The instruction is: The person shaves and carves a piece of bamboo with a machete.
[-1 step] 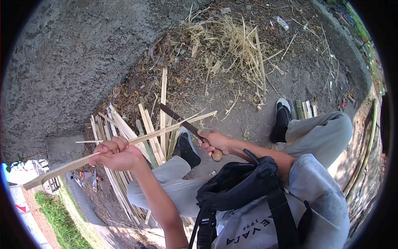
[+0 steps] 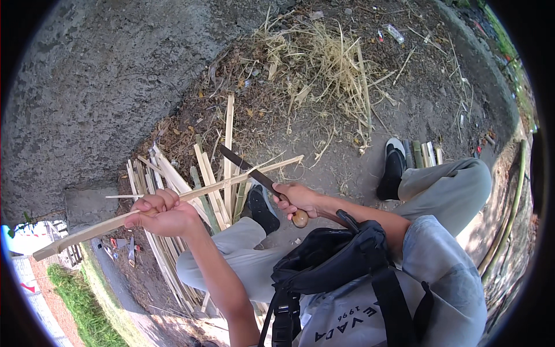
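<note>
Plainly, the bamboo strip (image 2: 202, 192) runs slantwise across the scene, its long axis going from the near left to the far right. One end points out past the left hand (image 2: 165, 214), low on the left; the other reaches beyond the knife (image 2: 240, 162) on the right. It is pale tan, flat and nearly straight, looking wider toward its left end and tapering to a narrow tip, with a faint joint mark close to the left end. A thin sliver (image 2: 273, 160) stands up from it on the right, beside the blade.

The strip passes through the left hand, which is closed around it with the fingers curled over the top, so that a length sticks out on each side. The right hand (image 2: 298, 198) is clamped on the knife's handle, on the near side of the strip and right of its middle; a rounded wooden knob (image 2: 300, 218) shows below the grip. The dark blade crosses the strip and points far left. How deep its edge sits cannot be told.

Split bamboo pieces (image 2: 167, 269) lie on the ground beneath the left forearm, and a tangled heap of shavings (image 2: 324, 55) lies at the far side.
</note>
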The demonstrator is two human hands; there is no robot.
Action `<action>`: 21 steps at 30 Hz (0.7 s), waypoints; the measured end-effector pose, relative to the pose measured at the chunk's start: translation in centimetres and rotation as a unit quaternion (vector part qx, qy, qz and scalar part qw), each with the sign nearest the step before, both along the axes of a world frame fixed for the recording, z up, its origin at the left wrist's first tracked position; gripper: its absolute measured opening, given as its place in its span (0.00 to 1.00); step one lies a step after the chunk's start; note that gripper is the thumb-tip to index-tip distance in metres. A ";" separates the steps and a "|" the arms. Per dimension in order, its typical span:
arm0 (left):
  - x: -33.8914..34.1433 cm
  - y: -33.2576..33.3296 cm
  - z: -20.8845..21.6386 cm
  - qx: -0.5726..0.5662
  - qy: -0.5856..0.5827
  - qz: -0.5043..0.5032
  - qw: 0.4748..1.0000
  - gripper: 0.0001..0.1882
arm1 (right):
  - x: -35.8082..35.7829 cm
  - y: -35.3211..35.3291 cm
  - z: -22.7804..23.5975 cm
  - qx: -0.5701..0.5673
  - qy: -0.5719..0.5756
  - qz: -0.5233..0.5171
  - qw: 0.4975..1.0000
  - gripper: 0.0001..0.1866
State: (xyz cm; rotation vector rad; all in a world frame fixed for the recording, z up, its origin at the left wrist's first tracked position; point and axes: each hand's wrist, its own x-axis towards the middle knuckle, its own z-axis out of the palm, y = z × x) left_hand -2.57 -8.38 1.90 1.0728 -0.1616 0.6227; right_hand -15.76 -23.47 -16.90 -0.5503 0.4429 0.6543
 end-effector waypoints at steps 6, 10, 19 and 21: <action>-0.6 -0.4 -0.2 0.023 0.002 -0.010 1.000 0.30 | -0.4 0.8 -4.3 0.016 0.158 -0.142 0.977 0.19; -0.3 -0.5 0.1 0.014 -0.027 0.047 0.998 0.30 | 0.0 1.1 3.4 -0.017 0.024 -0.005 1.000 0.20; -0.2 0.0 -0.3 0.028 -0.028 0.060 0.997 0.30 | 0.8 1.9 4.2 0.017 0.079 -0.045 0.996 0.18; -0.5 -0.2 0.2 0.048 -0.039 0.064 0.996 0.31 | 0.0 1.7 5.4 0.022 0.026 0.001 0.999 0.18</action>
